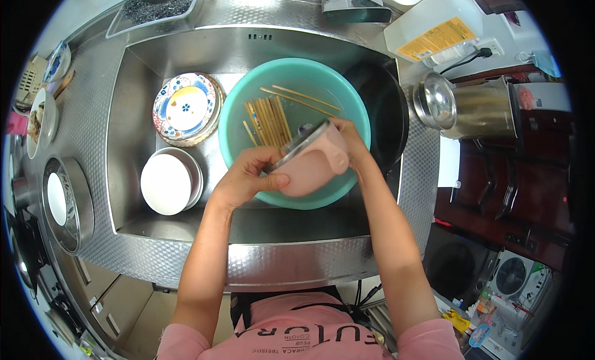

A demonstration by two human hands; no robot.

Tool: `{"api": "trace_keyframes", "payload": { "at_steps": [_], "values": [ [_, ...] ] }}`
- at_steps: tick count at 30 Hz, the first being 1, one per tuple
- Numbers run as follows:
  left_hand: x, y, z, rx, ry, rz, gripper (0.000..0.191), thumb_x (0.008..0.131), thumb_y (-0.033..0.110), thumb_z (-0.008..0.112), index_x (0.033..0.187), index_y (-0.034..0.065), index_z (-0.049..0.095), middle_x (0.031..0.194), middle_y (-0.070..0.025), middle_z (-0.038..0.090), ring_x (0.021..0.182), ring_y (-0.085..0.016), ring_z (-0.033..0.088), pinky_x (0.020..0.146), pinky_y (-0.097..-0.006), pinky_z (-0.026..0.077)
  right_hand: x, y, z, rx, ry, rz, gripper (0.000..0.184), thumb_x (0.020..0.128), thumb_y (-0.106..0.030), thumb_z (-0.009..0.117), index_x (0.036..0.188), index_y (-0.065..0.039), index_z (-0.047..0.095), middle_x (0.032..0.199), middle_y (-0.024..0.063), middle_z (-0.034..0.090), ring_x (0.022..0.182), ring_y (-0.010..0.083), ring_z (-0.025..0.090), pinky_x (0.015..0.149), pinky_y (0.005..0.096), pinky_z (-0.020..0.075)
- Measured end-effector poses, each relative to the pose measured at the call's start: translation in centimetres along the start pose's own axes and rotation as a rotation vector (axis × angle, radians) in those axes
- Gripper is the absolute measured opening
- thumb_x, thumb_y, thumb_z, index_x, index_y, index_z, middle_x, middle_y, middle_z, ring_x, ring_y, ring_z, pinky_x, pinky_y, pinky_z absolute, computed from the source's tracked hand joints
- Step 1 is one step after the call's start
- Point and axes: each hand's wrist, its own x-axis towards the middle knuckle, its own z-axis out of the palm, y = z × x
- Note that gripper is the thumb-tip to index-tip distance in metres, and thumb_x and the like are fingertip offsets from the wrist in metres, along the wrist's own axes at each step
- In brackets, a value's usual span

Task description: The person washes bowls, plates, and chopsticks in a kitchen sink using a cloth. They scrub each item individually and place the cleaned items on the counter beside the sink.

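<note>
A pink bowl with a metal inner wall (pixel 307 167) is tilted on its side between my hands, over a green plastic basin (pixel 297 64). My left hand (pixel 255 174) grips its lower left rim, thumb on the pink outside. My right hand (pixel 348 136) is at its upper right end; its fingers are partly hidden behind the bowl. Wooden chopsticks (pixel 267 120) lie in the basin's water, most in a bunch, two apart near the far side. Something small and dark, partly covered by the bowl, shows beside them.
Patterned plates (pixel 186 109) and white bowls (pixel 166 184) are stacked in the steel sink (pixel 176 227), left of the basin. A black pan (pixel 388 109) stands at its right wall. Around the sink are a clear tray (pixel 155 25), a metal basin (pixel 83 211), a white jug (pixel 441 20) and a metal pot (pixel 483 109).
</note>
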Motion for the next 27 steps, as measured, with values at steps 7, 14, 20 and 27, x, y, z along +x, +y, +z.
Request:
{"api": "trace_keyframes", "payload": {
  "at_steps": [7, 14, 20, 27],
  "values": [
    [0.5, 0.0, -0.4, -0.076, 0.263, 0.041, 0.013, 0.087, 0.012, 0.067, 0.083, 0.0064, 0.056, 0.079, 0.0044, 0.056, 0.074, -0.004, 0.048, 0.067, -0.0193, 0.038, -0.6, 5.6, 4.6, -1.297, 0.284, -0.158, 0.05, 0.072, -0.03, 0.076, 0.117, -0.013, 0.06, 0.128, 0.0128, 0.045, 0.115, 0.043, 0.043, 0.092, 0.0441, 0.0447],
    [1.4, -1.2, -0.7, -0.053, 0.382, -0.001, 0.008, 0.088, 0.006, 0.063, 0.084, 0.0072, 0.056, 0.076, 0.0057, 0.055, 0.073, -0.003, 0.047, 0.068, -0.0187, 0.037, 0.7, 5.9, -0.5, -0.865, 0.059, -0.137, 0.052, 0.071, -0.011, 0.075, 0.12, -0.014, 0.058, 0.118, 0.0164, 0.056, 0.1, 0.0314, 0.058, 0.088, 0.0383, 0.0472],
    [0.8, -0.3, -0.6, 0.208, 0.365, -0.066, 0.01, 0.086, 0.004, 0.064, 0.081, 0.0047, 0.055, 0.072, 0.0062, 0.049, 0.068, -0.003, 0.042, 0.061, -0.0199, 0.033, -5.4, -3.1, 0.4, -0.08, 0.112, -0.211, 0.038, 0.083, 0.001, 0.062, 0.121, -0.003, 0.056, 0.107, 0.0075, 0.061, 0.095, 0.0134, 0.057, 0.085, 0.0251, 0.0462],
    [1.1, -0.5, 0.4, 0.336, 0.227, -0.053, 0.011, 0.084, 0.005, 0.067, 0.08, 0.0015, 0.057, 0.072, 0.0051, 0.051, 0.07, -0.003, 0.043, 0.061, -0.0196, 0.035, -6.6, -6.2, 1.6, -0.403, 0.055, -0.614, 0.021, 0.092, -0.013, 0.055, 0.107, -0.001, 0.064, 0.104, 0.0101, 0.056, 0.096, 0.0209, 0.056, 0.085, 0.0293, 0.0442]
  ]
}}
